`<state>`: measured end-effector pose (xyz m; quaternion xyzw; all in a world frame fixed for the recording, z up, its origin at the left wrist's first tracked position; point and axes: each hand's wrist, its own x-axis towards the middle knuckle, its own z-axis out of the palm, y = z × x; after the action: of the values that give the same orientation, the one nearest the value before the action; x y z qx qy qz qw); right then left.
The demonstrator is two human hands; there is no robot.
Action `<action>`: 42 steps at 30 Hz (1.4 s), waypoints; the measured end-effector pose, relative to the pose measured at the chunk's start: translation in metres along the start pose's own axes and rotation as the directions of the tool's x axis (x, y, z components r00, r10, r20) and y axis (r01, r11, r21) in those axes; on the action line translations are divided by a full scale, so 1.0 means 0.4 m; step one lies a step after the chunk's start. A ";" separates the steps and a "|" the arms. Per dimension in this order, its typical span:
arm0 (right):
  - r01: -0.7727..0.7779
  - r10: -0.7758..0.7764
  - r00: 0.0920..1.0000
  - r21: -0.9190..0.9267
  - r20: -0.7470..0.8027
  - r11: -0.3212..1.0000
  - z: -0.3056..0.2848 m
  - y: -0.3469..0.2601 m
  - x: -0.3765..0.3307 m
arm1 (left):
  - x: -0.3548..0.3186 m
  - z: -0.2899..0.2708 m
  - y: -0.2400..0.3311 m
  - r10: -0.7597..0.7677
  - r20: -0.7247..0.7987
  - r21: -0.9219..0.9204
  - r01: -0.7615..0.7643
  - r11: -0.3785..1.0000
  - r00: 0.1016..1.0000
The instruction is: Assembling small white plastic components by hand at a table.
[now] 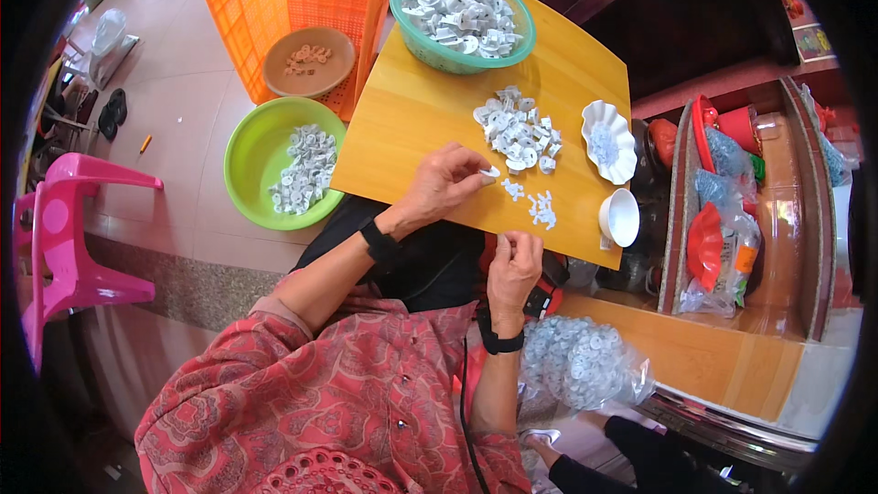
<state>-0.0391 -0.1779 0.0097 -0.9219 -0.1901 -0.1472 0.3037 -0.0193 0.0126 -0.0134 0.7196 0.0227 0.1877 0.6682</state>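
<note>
My left hand (445, 185) rests on the yellow wooden table (412, 110), its fingertips pinching a small white plastic piece (492, 172) at the edge of a loose pile of white pieces (517, 128). My right hand (512, 267) hovers at the table's near edge, fingers curled around something small and white that I cannot make out. A few white pieces (541, 209) lie between the two hands. Both wrists wear black bands.
A teal basket (462, 57) of white pieces stands at the table's far end. A white scalloped dish (611, 140) and white cup (620, 217) sit right. A green bowl (247, 165), brown bowl (309, 61), orange crate (265, 0), pink chair (64, 238) are left.
</note>
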 end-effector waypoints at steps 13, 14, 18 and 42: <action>-0.474 0.472 0.831 0.817 0.293 0.328 -0.002 -0.044 0.042 | -0.062 -0.037 0.034 -0.283 0.324 -0.670 0.430 0.605 0.903; -0.479 0.475 0.822 0.832 0.314 0.279 -0.006 -0.054 0.046 | -0.063 -0.037 0.032 -0.280 0.339 -0.670 0.440 0.598 0.898; -0.483 0.458 0.814 0.854 0.357 0.195 -0.021 -0.097 0.061 | -0.070 -0.030 0.022 -0.219 0.364 -0.714 0.422 0.559 0.905; -0.372 0.362 0.920 0.617 0.147 0.694 -0.008 -0.128 0.057 | -0.073 -0.033 0.011 -0.218 0.425 -0.741 0.476 0.474 0.878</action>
<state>-0.0420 -0.1362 0.0468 -0.7851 -0.0427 -0.0046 0.6178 -0.0512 0.0165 -0.0158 0.3166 -0.0133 -0.0659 0.9462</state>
